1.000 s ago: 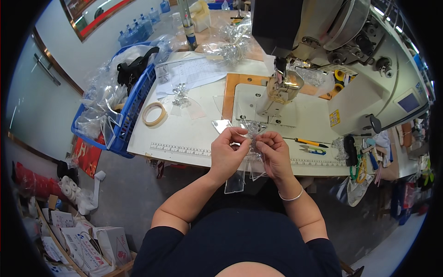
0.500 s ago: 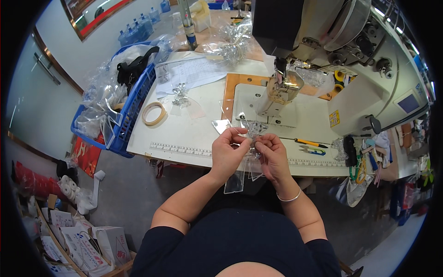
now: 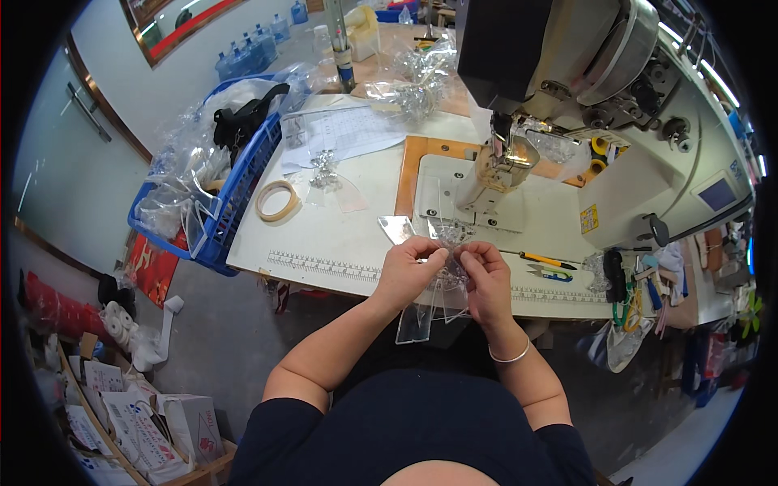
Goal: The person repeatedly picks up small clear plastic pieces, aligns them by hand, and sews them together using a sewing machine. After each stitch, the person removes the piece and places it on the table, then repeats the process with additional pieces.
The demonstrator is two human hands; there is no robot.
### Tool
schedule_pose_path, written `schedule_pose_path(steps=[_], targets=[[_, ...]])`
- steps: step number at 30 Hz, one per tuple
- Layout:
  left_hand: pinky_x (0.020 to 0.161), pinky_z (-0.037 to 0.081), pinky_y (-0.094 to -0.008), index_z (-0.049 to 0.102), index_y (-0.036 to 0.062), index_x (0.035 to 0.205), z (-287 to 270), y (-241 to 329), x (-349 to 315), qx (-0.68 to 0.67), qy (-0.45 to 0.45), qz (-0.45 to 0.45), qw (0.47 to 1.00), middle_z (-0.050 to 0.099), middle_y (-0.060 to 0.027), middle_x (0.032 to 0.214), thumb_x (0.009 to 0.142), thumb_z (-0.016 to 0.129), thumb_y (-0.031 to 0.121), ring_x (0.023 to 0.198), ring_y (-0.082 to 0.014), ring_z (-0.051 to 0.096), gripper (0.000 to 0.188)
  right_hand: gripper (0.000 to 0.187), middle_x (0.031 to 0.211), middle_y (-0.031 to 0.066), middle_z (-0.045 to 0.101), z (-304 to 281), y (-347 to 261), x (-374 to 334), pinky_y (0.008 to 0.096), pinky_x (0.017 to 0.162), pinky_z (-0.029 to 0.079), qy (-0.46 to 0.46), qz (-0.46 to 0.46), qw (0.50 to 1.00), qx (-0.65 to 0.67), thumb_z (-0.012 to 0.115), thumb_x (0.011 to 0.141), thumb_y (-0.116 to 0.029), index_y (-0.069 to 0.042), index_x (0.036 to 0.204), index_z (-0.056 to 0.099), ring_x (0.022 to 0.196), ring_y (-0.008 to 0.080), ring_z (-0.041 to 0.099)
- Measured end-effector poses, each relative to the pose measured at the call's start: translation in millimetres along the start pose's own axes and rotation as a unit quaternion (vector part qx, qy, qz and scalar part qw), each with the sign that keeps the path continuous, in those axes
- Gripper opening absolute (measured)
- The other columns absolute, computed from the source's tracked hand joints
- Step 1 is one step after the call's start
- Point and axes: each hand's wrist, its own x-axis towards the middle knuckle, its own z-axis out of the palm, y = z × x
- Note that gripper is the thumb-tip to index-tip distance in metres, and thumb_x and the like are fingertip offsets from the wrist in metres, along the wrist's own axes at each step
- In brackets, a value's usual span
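Observation:
Over the table's front edge, both of my hands pinch a clear plastic bow-shaped piece [image 3: 450, 232] with silvery bits gathered at its middle. My left hand [image 3: 409, 273] has thumb and forefinger closed on its left side. My right hand [image 3: 489, 282] is closed on the other side, its fingertips almost meeting the left ones. Clear strips [image 3: 414, 324] hang below the hands, past the table edge. My fingers hide the middle of the piece. Just ahead stands the sewing machine's foot area [image 3: 486, 182]. A similar clear piece with a silvery middle [image 3: 324, 172] lies farther left.
A tape roll [image 3: 277, 201] and paper sheets [image 3: 344, 130] lie on the left tabletop; a blue crate [image 3: 223, 231] of plastic bags stands beside it. Right of my hands are a yellow-and-black pointed tool [image 3: 549, 260] and thread snips [image 3: 553, 274]. The machine body [image 3: 640, 174] rises at the right.
The whole view has shifted slightly. My fingers have shifted their grip a little on the clear piece, and its hanging strips have moved slightly.

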Motion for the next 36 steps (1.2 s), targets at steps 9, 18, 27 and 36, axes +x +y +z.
schedule_pose_path(steps=[9,18,27,36], targets=[[0.065,0.049,-0.0231,0.062,-0.0021,0.086,6.8,3.7,-1.6,0.014,-0.013,0.029,0.999,0.064,-0.0052,0.079,0.081,0.066,0.011,0.07,-0.0088,0.06,0.015,0.011,0.074,0.0018,0.061,-5.0,-8.7,-0.7,0.0204,0.062,0.044,-0.007,-0.017,0.989,-0.145,0.066,0.084,-0.01,-0.001,0.084,0.06,0.065,0.007,0.054],[0.074,0.047,-0.0242,0.056,0.0004,0.094,-2.5,11.2,-1.2,-0.149,-0.151,-0.03,0.977,0.063,-0.0044,0.085,0.083,0.065,0.01,0.082,-0.0105,0.06,0.017,0.013,0.069,0.0024,0.06,-2.9,-24.5,-1.5,0.0207,0.06,0.044,-0.031,0.026,0.989,-0.146,0.068,0.081,-0.011,-0.002,0.076,0.06,0.063,0.0078,0.054],[0.075,0.049,-0.025,0.058,-0.001,0.089,-0.5,7.5,0.5,-0.092,-0.139,-0.046,0.985,0.064,-0.0074,0.085,0.083,0.065,0.008,0.081,-0.0124,0.062,0.013,0.025,0.081,0.001,0.056,9.2,-60.6,0.8,0.0205,0.065,0.048,-0.062,-0.063,0.951,-0.295,0.074,0.072,-0.001,-0.003,0.088,0.055,0.072,0.0067,0.055],[0.074,0.049,-0.0246,0.058,-0.0006,0.088,-1.1,20.2,-4.8,-0.039,-0.206,-0.007,0.978,0.065,-0.0078,0.084,0.083,0.065,0.007,0.081,-0.0122,0.062,0.011,0.023,0.081,0.0032,0.059,-11.8,-86.0,22.4,0.0225,0.058,0.05,-0.182,0.113,0.947,-0.238,0.072,0.075,-0.006,-0.003,0.092,0.058,0.069,0.011,0.06]])
